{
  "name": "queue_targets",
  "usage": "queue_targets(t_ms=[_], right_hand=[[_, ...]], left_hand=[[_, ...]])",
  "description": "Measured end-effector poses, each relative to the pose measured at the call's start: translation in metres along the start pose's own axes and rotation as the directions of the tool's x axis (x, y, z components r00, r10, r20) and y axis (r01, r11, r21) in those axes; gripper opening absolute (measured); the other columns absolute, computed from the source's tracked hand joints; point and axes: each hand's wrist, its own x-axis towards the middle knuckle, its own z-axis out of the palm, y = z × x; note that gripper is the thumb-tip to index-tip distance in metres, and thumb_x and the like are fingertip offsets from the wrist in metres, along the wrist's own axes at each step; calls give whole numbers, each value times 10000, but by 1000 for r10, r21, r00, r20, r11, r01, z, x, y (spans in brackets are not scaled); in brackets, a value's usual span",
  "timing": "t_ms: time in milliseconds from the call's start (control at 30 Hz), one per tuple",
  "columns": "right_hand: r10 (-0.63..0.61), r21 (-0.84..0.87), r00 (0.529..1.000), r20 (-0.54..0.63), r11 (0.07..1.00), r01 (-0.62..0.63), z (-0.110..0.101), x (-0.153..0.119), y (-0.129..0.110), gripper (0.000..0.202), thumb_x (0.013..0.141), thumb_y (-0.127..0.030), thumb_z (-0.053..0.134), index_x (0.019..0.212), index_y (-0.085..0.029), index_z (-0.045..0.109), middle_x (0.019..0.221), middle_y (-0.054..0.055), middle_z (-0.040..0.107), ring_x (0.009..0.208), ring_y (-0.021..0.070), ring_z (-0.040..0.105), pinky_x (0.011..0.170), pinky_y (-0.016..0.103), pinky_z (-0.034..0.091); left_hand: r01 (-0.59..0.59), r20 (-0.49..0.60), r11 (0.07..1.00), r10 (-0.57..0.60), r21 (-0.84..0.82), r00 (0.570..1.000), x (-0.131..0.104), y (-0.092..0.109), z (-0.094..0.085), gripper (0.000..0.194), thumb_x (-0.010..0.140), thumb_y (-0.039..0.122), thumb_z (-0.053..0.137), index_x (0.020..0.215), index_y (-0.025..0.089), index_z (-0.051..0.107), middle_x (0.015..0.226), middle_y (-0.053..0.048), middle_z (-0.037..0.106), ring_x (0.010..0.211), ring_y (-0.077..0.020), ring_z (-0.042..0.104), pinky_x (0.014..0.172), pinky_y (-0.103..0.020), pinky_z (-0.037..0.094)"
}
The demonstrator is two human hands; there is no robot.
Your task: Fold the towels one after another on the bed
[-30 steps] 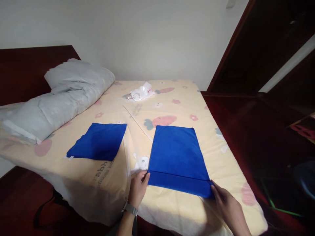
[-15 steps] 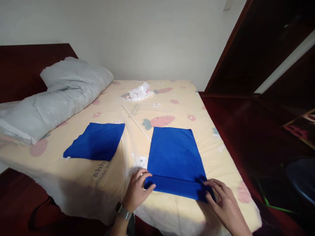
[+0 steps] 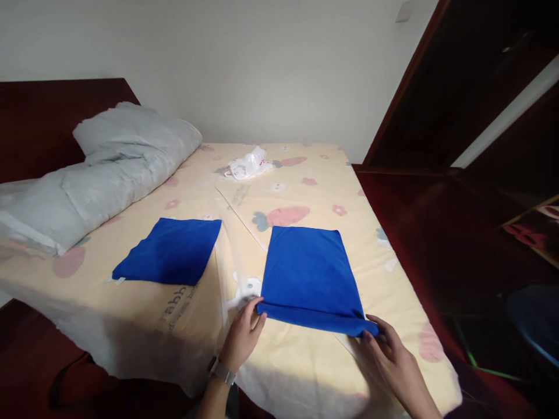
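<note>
A blue cloth (image 3: 311,267) lies on the bed, its near edge rolled into a narrow band. My left hand (image 3: 245,331), with a watch on the wrist, pinches the left end of that band between thumb and fingers. At the band's right end, my right hand (image 3: 391,349) grips the cloth the same way. A second blue cloth (image 3: 172,250) lies flat to the left, untouched, with a small white tag at its near left corner.
The bed (image 3: 305,378) has a yellow sheet with carrots and flowers. A crumpled white plastic bag (image 3: 250,163) rests near the wall. A grey quilt (image 3: 109,169) is heaped at the left by a dark headboard (image 3: 35,116). Dark red floor shows at right.
The near edge of the right cloth has been turned over further, so the band is narrower and farther from me. Both hands have moved slightly forward with it.
</note>
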Motion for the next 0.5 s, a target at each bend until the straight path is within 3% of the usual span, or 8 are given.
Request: queue_targets(t_ms=[67,167,333,500], right_hand=[[74,28,996,-41,997,-73,3,1,-4,621,859,-681,443,1309,-257,507,1216,97,699,1153,308,645,929,402,525],[79,7,996,-51,997,-79,10,5,-7,639,880,-656,403,1342,-227,509,1270,123,671,1183,326,622,963,419,493],[-16,-42,999,-29,999,14,13,7,-6,722,840,-614,491,1410,-172,463,1288,149,656,1176,335,618,950,406,485],[94,-64,994,-48,993,-97,1,4,1,691,859,-639,385,1342,-179,568,1184,129,715,1070,321,666,903,388,495]], left_hand=[[60,-38,996,-62,-61,997,2,0,4,416,970,427,489,1333,228,528,1265,-123,657,1173,-246,636,1005,-398,527],[95,-109,991,-104,-91,989,5,1,11,448,963,479,489,1320,213,532,1208,-125,679,1145,-253,651,982,-404,534],[79,-188,997,-82,-24,979,6,1,19,440,960,474,489,1309,215,558,1184,-129,688,1112,-268,660,930,-411,544],[73,-184,997,-68,22,981,3,8,14,428,980,486,441,1273,209,585,967,-87,717,889,-234,696,787,-343,542]])
